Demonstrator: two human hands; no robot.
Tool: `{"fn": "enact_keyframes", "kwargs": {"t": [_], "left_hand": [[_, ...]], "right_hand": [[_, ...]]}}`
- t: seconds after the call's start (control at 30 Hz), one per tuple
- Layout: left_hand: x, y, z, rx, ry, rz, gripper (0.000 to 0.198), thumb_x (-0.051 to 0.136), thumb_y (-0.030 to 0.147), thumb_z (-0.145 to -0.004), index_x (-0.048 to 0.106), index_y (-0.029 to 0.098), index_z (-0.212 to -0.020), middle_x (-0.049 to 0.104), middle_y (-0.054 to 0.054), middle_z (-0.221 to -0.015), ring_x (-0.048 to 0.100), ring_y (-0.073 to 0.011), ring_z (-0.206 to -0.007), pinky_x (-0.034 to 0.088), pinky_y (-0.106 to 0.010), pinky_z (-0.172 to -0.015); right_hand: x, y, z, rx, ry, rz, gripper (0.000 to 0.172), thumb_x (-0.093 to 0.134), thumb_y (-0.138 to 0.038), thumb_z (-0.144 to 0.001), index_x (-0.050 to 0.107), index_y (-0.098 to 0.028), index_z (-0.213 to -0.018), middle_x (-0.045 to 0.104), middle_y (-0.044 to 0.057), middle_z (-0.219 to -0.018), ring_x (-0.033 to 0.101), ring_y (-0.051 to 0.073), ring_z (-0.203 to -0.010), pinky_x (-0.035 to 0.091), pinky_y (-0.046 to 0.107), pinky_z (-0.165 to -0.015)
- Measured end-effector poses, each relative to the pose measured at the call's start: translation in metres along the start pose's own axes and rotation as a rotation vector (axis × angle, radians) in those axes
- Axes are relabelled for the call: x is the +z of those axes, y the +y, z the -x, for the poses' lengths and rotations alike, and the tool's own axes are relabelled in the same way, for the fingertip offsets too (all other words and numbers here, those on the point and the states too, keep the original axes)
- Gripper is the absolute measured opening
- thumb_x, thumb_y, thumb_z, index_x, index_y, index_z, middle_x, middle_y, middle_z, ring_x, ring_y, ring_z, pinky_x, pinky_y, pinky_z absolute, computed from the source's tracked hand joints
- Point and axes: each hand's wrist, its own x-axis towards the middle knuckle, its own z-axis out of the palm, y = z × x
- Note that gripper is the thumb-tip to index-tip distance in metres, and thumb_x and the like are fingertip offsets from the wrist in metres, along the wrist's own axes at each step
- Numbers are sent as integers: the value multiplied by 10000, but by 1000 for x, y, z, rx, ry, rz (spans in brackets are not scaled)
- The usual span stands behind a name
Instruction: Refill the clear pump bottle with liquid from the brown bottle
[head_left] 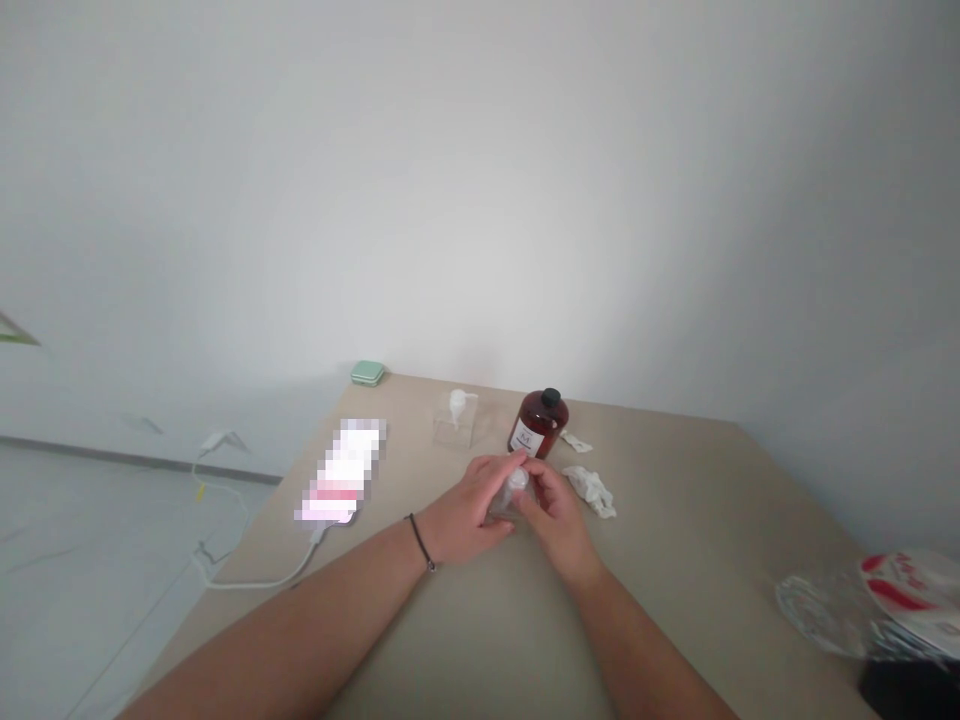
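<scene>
We see both of our hands closed around a small clear bottle (516, 488) at the middle of the beige table (675, 500), with its white top showing between our fingers. Our left hand (469, 510), with a black cord bracelet (421, 542) at the wrist, curls over the bottle from the left. Our right hand (556, 515) grips it from the right. Neither hand is released, though we cannot tell how tightly either one is clenched.

The bottle looks small and slick, so damp fingers or a shifting grip could let it slip and drop to the table. From there it could roll. A sudden twist or a push toward the far side could send our knuckles into the brown bottle (538, 423) with the black cap, which stands just beyond our hands and could tip if struck. The clear pump bottle (456, 420) stands further along on the far left, where a wide sweep of our left hand could catch it. Any liquid spilled here could reach the crumpled white tissue (591, 490) on the right or the blurred phone (341, 472) on the left. The phone's white cable (255, 583) hangs over the left edge, so a snag could drag the phone off the table.
</scene>
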Motion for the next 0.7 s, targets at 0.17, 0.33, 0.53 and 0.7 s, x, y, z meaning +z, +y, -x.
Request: {"fn": "enact_keyframes", "kwargs": {"t": [0.17, 0.33, 0.53, 0.7], "left_hand": [[0, -1, 1, -6, 7, -1, 868, 655, 145, -818, 212, 253, -1557, 414, -160, -1485, 376, -333, -1382, 317, -576, -1173], [0, 0, 2, 1, 0, 3, 844, 651, 137, -823, 230, 249, -1546, 383, -159, -1528, 351, -338, -1414, 302, -580, -1187], [0, 1, 2, -12, 2, 22, 852, 649, 78, -792, 260, 263, -1528, 388, -144, -1535, 337, -330, -1431, 300, -582, -1193], [1, 1, 3, 5, 16, 19, 843, 650, 67, -787, 267, 252, -1514, 375, -152, -1543, 336, -339, -1432, 309, -583, -1187]], "right_hand": [[4, 5, -1, -10, 48, 3, 278, 727, -444, -795, 600, -239, -934, 671, 49, -1002, 639, 248, -979, 510, 407, -905], [-2, -5, -1, -70, -17, 68, 224, 664, -447, -868, 665, -248, -971, 685, 73, -1128, 635, 264, -1095, 476, 437, -996], [-1, 0, 0, -33, -20, 35, 332, 673, -462, -851, 608, -257, -1104, 690, 83, -1156, 643, 266, -1115, 489, 448, -1002], [0, 4, 0, -17, 11, 48, 257, 704, -443, -828, 597, -249, -958, 696, 64, -1077, 651, 258, -1050, 502, 431, -959]]}}
